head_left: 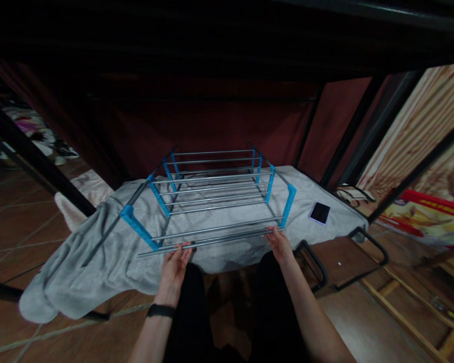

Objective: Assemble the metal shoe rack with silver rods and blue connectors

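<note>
Dim in here! Left hand and right hand, fingers pinching the front rod of the blue rack lying on the grey blanket; the red banner's yellow lettering is unreadable.

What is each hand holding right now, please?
Left hand: closed on the metal rod.
Right hand: closed on the same metal rod.
</note>
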### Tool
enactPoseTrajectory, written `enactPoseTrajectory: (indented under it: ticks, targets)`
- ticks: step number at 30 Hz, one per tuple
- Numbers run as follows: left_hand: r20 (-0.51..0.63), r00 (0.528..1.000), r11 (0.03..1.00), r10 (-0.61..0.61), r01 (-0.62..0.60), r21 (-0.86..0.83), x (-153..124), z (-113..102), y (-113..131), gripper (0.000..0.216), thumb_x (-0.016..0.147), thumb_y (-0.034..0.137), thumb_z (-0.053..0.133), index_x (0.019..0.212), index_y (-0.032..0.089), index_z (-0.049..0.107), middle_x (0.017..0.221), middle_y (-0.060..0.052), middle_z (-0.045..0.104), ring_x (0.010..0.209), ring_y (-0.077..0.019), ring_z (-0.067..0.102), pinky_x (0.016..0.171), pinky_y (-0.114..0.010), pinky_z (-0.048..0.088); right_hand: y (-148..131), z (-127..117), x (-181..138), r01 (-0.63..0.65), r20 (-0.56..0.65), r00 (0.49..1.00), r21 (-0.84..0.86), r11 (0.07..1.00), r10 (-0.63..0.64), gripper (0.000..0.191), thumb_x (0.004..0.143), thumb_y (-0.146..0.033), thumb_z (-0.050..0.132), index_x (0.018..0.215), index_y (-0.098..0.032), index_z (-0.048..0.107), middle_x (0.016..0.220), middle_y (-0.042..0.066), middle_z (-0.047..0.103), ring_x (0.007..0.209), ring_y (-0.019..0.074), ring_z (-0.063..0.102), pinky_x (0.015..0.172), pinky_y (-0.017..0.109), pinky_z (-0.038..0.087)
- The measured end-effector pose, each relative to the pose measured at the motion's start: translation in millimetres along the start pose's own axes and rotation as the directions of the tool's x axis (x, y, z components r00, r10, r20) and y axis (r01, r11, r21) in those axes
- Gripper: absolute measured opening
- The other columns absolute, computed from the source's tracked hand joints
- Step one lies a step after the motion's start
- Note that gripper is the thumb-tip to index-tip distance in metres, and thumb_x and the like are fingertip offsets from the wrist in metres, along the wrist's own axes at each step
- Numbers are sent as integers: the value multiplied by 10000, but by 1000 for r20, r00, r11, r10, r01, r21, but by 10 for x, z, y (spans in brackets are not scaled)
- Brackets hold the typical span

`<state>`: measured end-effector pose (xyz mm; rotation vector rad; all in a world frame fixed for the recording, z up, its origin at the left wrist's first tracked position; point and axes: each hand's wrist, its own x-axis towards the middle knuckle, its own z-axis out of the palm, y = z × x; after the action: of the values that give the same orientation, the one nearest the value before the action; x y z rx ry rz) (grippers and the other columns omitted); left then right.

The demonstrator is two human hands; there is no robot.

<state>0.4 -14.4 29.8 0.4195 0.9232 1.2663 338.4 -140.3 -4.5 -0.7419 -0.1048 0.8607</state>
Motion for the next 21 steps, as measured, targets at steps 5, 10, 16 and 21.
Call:
enactPoseTrajectory:
  ticks: [5, 10, 16, 21]
  targets:
    - [33, 999, 1000, -17, 17, 4, -68, 50, -68, 132, 810, 27, 556, 808, 144, 617, 873, -83, 719, 885, -182, 708, 791, -305, 608, 6, 24, -20, 11, 20, 1000, -11, 1000, -11, 261, 695, -231, 807, 819, -184, 582, 838, -10, 696, 784, 132, 662, 786, 315, 580]
    - [69, 997, 1000, -26, 26, 9, -149, 117, -171, 137, 807, 23, 565, 830, 144, 624, 900, -94, 719, 893, -184, 707, 812, -322, 606, 3, 33, -36, 3, 42, 999, -33, 999, -2, 274, 685, -240, 820, 808, -184, 581, 839, -9, 690, 786, 131, 656, 771, 312, 584]
    - [86, 995, 998, -56, 56, 9, -265, 241, -246, 172, 789, -19, 552, 841, 130, 620, 907, -103, 717, 884, -192, 708, 806, -329, 613, 6, 30, -41, -4, 61, 998, -42, 999, 7, 289, 680, -260, 827, 827, -185, 589, 859, -6, 690, 784, 126, 652, 783, 311, 581]
    - [114, 989, 996, -94, 94, 3, -359, 339, -309, 172, 786, -22, 558, 856, 125, 614, 891, -100, 715, 846, -185, 712, 806, -332, 612, 9, 20, -47, -15, 66, 998, -43, 999, 18, 289, 683, -278, 826, 847, -196, 602, 883, -8, 695, 807, 131, 657, 802, 313, 576]
